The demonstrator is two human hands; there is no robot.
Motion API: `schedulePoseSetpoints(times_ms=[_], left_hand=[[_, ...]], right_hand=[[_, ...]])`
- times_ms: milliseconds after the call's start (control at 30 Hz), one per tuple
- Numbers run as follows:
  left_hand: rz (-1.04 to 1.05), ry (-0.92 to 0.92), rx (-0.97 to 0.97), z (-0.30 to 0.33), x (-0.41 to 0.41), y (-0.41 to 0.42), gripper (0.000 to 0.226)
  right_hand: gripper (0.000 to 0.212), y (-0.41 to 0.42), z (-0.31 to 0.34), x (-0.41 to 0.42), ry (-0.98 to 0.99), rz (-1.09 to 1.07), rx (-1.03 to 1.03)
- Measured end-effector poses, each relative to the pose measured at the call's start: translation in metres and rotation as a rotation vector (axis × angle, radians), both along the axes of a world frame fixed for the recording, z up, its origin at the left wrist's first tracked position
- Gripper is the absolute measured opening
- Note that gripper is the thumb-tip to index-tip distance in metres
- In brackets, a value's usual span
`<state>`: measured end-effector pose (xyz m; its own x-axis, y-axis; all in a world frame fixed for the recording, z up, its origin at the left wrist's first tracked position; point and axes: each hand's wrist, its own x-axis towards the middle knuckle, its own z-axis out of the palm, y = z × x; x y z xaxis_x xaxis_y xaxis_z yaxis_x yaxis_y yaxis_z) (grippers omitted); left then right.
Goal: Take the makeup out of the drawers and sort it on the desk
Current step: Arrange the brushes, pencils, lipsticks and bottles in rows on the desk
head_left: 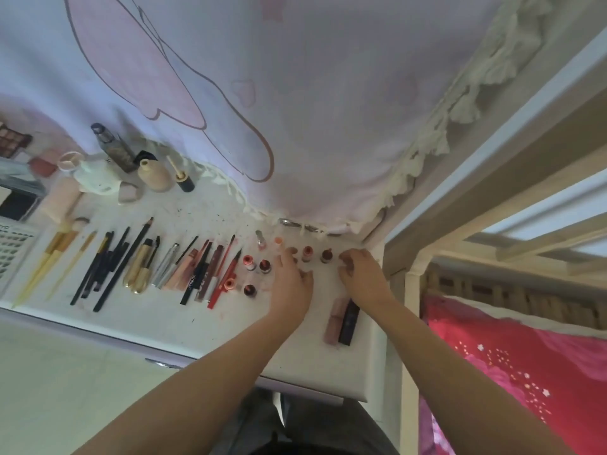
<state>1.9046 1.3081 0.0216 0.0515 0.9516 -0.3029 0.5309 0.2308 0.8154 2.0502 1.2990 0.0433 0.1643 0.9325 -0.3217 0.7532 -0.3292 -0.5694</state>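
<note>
A white desk [184,326] runs across the middle of the frame. It has small dark specks and pink smudges on it. Behind it, filling the top, hangs a pale cloth [295,93] with big pink shapes and a lacy white edge. A bright red blanket [512,362] with tiny stars shows at the lower right, past a pale wooden frame [492,205].

At the left of the desk lie brushes [56,257] with yellow handles. Next to them, toward the middle, is a row of dark pencils [111,264], a gold tube [139,267] and red pens [226,274]. Above them, at the upper left, stand a tan bottle [154,175], a dark spray bottle [113,147] and a white jar [95,177]. An eyeshadow box [11,139] peeks in at the far left edge.

Small round pots [251,262] with pink and dark red tops sit in the middle of the frame. The left hand [292,280] lies flat among them, fingers spread, just to their right. More pots [326,256] stand between the two hands. The right hand [361,274] is curled near the back edge, fingers bent down. I cannot tell if either hand holds anything. Two tubes [341,320], one pink and one dark, lie side by side just under the right wrist.
</note>
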Motion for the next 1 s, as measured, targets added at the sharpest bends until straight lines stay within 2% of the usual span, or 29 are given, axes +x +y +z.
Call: schedulePoseSetpoints(times_ms=[67, 167, 300, 433, 533, 600, 767, 867, 1000], left_hand=[[-0.039, 0.023, 0.022, -0.001, -0.009, -0.018, 0.027], [-0.249, 0.206, 0.033, 0.000, -0.009, -0.043, 0.014], [-0.532, 0.633, 0.172, -0.004, 0.006, -0.056, 0.036], [-0.540, 0.707, 0.118, -0.002, 0.007, -0.048, 0.041], [-0.544, 0.741, 0.118, 0.002, -0.001, -0.045, 0.034], [-0.532, 0.697, 0.124, 0.004, -0.014, -0.047, 0.029], [-0.530, 0.409, 0.281, 0.012, -0.042, -0.054, 0.027], [-0.480, 0.193, 0.169, 0.027, -0.057, -0.052, 0.024], [-0.588, 0.089, 0.109, 0.049, -0.074, -0.042, 0.017]], right_hand=[[0.021, -0.008, 0.007, 0.008, -0.012, -0.003, -0.028], [0.014, -0.018, 0.016, 0.009, -0.019, 0.033, -0.140], [0.017, -0.024, 0.023, -0.007, -0.044, 0.059, -0.194], [0.018, -0.029, 0.026, -0.016, -0.017, -0.014, -0.153], [0.019, -0.032, 0.027, -0.022, -0.017, -0.038, -0.155], [0.025, -0.033, 0.028, -0.030, -0.023, -0.030, -0.190], [0.049, -0.030, 0.032, -0.053, 0.017, 0.075, -0.352], [0.047, -0.028, 0.042, -0.056, 0.182, 0.064, -0.325], [0.040, -0.036, 0.057, -0.058, 0.322, 0.109, -0.271]])
